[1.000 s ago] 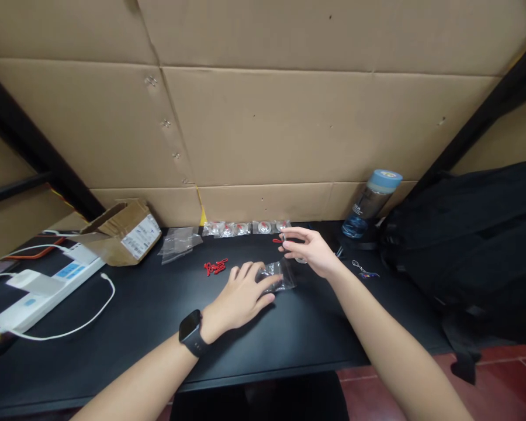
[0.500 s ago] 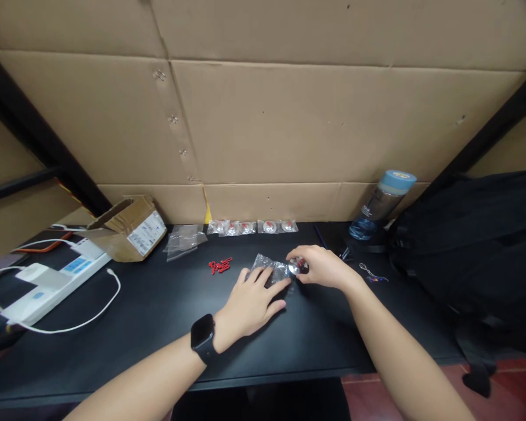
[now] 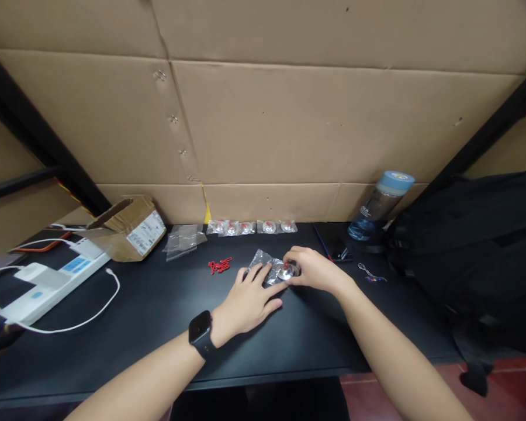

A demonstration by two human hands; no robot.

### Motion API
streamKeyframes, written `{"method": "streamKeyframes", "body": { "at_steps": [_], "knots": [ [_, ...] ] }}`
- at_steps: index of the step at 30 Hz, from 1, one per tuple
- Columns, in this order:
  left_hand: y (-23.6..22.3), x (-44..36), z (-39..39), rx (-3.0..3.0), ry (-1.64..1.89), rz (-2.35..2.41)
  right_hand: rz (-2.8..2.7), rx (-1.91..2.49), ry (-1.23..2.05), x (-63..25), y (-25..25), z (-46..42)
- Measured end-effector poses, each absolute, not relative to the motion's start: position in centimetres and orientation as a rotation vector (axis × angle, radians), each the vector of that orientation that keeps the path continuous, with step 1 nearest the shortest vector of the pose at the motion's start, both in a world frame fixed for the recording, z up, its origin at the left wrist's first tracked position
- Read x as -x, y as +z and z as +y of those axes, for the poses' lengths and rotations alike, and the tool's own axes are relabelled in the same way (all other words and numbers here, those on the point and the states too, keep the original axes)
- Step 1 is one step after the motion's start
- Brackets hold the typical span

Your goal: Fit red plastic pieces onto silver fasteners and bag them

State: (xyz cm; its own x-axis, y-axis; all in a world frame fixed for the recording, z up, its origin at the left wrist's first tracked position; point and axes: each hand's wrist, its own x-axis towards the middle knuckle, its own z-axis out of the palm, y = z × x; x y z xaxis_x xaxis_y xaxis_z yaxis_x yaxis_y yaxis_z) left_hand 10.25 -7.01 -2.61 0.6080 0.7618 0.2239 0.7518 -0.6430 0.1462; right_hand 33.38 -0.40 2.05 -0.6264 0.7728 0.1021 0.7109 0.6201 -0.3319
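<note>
Two bare hands work over a black counter (image 3: 135, 356), just below the middle of the frame. The left hand (image 3: 254, 301), with a black watch (image 3: 200, 328) on its wrist, lies palm down with fingers loosely spread, the fingertips resting on a clear bag (image 3: 262, 257). The right hand (image 3: 304, 270), just right of centre, is curled in a pinch, thumb and fingers closed on a shiny silver disc (image 3: 285, 273) with red on it. The disc sits at the right end of the bag, against it; whether it is partly inside cannot be told.

Left of the bag lies a small heap of red cords (image 3: 220, 266). Above, at the middle of the frame, five wrapped discs (image 3: 246, 228) form a row along the cardboard wall (image 3: 263, 123). Flat clear bags (image 3: 184, 240) lie left of that row, beside an open box (image 3: 131, 231) with a white label. A white power strip (image 3: 48, 286) and cable (image 3: 79, 331) fill the left edge.

To the right stand a blue-lidded bottle (image 3: 377, 210) and a black backpack (image 3: 473, 251), with a small charm (image 3: 374, 278) lying in front of the bottle. Red floor shows at lower right.
</note>
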Motion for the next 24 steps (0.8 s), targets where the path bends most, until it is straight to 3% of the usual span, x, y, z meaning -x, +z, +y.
{"method": "streamKeyframes", "body": {
  "at_steps": [10,19,24],
  "knots": [
    [-2.0,-9.7,-6.8,-2.779,0.402,1.206,-2.496,0.998,0.819,-34.6,1.6,0.7],
    [-1.7,-9.0,-6.5,-2.754,0.337,1.119,-2.466,1.206,0.246,-32.3,0.6,0.6],
    [-1.6,-8.3,-6.3,-2.741,0.359,1.146,-2.475,1.186,0.326,-32.1,-0.1,1.2]
  ]
}}
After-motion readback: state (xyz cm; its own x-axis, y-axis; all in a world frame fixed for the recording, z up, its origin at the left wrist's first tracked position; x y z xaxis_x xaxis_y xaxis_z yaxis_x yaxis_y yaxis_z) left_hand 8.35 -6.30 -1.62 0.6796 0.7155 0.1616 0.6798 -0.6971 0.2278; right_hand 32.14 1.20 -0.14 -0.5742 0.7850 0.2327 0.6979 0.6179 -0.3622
